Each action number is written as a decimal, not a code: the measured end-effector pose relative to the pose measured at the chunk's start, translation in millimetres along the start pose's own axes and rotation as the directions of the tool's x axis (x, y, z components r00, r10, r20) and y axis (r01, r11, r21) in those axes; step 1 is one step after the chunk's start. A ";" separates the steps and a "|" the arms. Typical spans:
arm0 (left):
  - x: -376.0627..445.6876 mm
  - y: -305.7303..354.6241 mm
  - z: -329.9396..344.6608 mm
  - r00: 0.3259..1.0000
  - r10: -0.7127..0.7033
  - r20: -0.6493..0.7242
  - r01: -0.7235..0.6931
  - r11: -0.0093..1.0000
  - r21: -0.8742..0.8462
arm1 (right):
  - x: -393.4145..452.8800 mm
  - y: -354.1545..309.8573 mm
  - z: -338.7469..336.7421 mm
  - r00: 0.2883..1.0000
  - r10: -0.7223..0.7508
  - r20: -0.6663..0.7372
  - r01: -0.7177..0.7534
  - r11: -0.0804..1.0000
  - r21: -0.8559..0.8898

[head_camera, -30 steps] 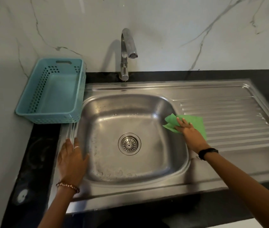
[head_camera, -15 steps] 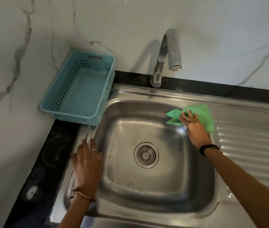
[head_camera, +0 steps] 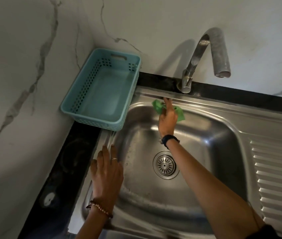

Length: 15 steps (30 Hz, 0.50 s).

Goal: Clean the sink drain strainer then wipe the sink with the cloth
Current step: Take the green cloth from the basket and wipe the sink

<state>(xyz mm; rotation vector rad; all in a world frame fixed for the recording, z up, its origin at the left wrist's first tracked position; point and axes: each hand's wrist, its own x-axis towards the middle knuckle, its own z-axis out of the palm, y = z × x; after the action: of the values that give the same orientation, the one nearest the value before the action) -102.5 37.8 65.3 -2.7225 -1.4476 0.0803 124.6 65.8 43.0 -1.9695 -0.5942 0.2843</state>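
A steel sink (head_camera: 211, 128) fills the middle of the view. Its round drain strainer (head_camera: 165, 165) sits in the basin floor, seated and uncovered. My right hand (head_camera: 168, 119) presses a green cloth (head_camera: 180, 114) against the basin's back rim, just below the tap. The cloth is bunched under my palm, with its ends showing on both sides of the hand. My left hand (head_camera: 106, 173) lies flat on the sink's left rim, fingers spread, holding nothing.
A curved steel tap (head_camera: 205, 54) rises behind the basin, its spout overhanging the back right. A light blue perforated basket (head_camera: 102, 90) stands at the back left corner against the marble wall. A ribbed draining board (head_camera: 278, 178) lies to the right. Black countertop (head_camera: 64, 169) borders the left.
My right hand has slid the green cloth from the basin's right rim leftward along the back rim to below the tap. The view has shifted closer and leftward. My left hand stays put.
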 end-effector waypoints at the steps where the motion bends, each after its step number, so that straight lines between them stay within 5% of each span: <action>1: 0.0 -0.9 0.7 1.000 0.004 -0.001 -0.004 1.000 0.004 | -2.9 -2.8 9.7 0.999 -0.033 0.010 0.033 0.999 0.013; 5: -0.6 -2.0 1.6 0.999 0.000 0.034 0.001 1.000 -0.028 | -8.2 -19.7 45.3 0.996 -0.087 0.017 0.086 0.996 0.023; 9: -2.8 -4.3 -1.7 0.999 0.008 0.051 -0.002 0.993 -0.119 | -21.1 -26.1 65.6 0.994 0.070 0.080 -0.081 0.987 0.138; 15: -2.5 -9.6 -18.0 0.999 0.014 0.044 0.001 0.948 -0.318 | -52.9 -35.7 52.2 0.901 0.143 0.410 -0.230 0.958 0.171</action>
<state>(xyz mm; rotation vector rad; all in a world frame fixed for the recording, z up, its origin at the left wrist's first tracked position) -110.6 40.7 84.0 -2.9950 -1.5892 -0.1018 46.4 91.4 47.7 -1.7671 -0.5983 0.8494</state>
